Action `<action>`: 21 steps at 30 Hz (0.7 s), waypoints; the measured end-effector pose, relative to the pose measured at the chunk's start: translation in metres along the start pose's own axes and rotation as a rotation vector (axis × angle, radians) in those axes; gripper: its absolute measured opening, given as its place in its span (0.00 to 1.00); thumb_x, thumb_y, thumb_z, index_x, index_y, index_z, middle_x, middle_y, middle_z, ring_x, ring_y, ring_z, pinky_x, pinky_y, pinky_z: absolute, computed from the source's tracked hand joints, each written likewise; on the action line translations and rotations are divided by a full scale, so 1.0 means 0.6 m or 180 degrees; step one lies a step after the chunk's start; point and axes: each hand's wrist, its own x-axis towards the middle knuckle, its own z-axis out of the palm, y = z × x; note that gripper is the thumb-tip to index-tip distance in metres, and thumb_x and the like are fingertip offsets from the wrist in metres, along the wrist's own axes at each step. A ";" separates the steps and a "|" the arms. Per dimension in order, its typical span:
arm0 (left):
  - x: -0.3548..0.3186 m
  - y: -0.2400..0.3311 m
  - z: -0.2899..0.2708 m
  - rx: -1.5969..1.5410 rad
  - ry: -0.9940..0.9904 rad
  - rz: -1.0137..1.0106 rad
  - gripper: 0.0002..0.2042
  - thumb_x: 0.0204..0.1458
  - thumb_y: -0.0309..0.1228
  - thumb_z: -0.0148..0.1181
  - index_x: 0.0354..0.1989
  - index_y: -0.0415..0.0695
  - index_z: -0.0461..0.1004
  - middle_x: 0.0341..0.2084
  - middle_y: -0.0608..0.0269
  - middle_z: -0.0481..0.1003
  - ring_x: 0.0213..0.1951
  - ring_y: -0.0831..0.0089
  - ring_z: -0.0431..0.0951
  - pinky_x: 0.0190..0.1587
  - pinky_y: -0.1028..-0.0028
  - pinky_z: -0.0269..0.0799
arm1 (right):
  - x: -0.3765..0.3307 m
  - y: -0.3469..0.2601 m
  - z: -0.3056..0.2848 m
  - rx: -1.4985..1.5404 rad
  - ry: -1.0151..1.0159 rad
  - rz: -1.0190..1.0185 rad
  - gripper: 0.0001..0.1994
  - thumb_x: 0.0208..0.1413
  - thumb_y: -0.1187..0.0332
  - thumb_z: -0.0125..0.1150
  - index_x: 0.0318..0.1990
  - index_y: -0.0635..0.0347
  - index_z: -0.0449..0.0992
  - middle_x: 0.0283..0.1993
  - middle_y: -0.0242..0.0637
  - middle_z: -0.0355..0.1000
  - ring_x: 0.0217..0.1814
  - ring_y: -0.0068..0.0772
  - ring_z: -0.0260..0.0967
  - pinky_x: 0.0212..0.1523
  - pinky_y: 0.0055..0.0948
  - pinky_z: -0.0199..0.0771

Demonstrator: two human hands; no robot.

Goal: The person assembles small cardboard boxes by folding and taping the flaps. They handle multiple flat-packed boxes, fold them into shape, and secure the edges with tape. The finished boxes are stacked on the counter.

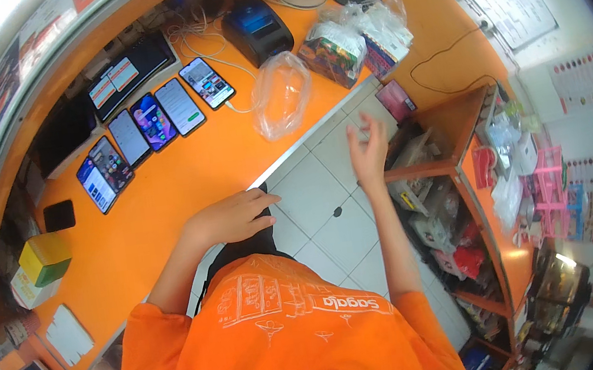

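Left hand (237, 217) loosely spread, empty, near the edge of the orange counter (179, 172); right hand (370, 149) half-curled, seemingly empty, near pink box (396, 101). Phones (180, 106) lie screen-up on counter; white cable (242, 110) probably best kept slack.

We see 6 phones (153, 121) in a slanting row on the orange counter (162, 191), face up with lit screens. 1 clear plastic bag (263, 107) lies loosely looped near its edge; 1 flat pink pack (396, 101) sits tilted beyond.

Free path across orange counter (169, 183) to phones (153, 123), plastic bag (279, 112) obstacle rightward.
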 end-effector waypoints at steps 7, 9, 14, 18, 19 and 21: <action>0.232 -0.042 -0.013 -0.0009 -0.0119 -0.0019 0.25 0.58 0.46 0.50 0.57 0.41 0.65 0.51 0.46 0.68 0.55 0.52 0.67 0.57 0.60 0.63 | 0.413 0.085 0.100 -0.1744 0.0606 -0.0687 0.24 0.56 0.58 0.58 0.49 0.73 0.69 0.52 0.58 0.63 0.55 0.55 0.61 0.54 0.47 0.62; 0.298 -0.051 -0.016 -0.0449 0.0123 0.0309 0.27 0.58 0.47 0.50 0.58 0.40 0.63 0.52 0.46 0.67 0.55 0.51 0.67 0.57 0.59 0.63 | 0.452 0.113 0.120 -0.1631 0.0196 -0.0614 0.23 0.56 0.58 0.57 0.49 0.72 0.69 0.52 0.59 0.64 0.56 0.55 0.61 0.55 0.47 0.61; 0.437 -0.038 -0.019 -0.2025 0.1170 -0.0044 0.27 0.58 0.45 0.51 0.58 0.38 0.59 0.53 0.45 0.65 0.52 0.51 0.68 0.55 0.58 0.64 | 0.439 0.155 0.123 -0.0721 0.0396 -0.0875 0.19 0.59 0.60 0.56 0.44 0.73 0.69 0.41 0.54 0.69 0.45 0.55 0.66 0.48 0.44 0.64; 0.505 -0.021 -0.065 -0.1941 0.2295 -0.0189 0.23 0.56 0.40 0.55 0.54 0.38 0.60 0.49 0.46 0.68 0.43 0.53 0.74 0.44 0.60 0.71 | 0.436 0.155 0.106 -0.0650 -0.0068 -0.0781 0.19 0.60 0.63 0.55 0.47 0.74 0.68 0.47 0.59 0.67 0.51 0.58 0.63 0.55 0.45 0.59; 0.516 -0.015 -0.079 -0.1889 0.2538 -0.0238 0.22 0.56 0.39 0.56 0.52 0.38 0.60 0.46 0.46 0.70 0.39 0.54 0.76 0.41 0.61 0.72 | 0.437 0.154 0.104 -0.0650 -0.0159 -0.0708 0.19 0.60 0.63 0.55 0.48 0.75 0.68 0.49 0.60 0.66 0.53 0.59 0.61 0.57 0.46 0.57; 0.530 -0.008 -0.110 -0.1600 0.2515 -0.0502 0.19 0.56 0.37 0.56 0.51 0.40 0.61 0.38 0.49 0.74 0.35 0.56 0.78 0.37 0.62 0.72 | 0.440 0.154 0.098 -0.0391 -0.0398 -0.0594 0.21 0.60 0.64 0.55 0.50 0.76 0.66 0.55 0.65 0.60 0.59 0.62 0.56 0.61 0.50 0.50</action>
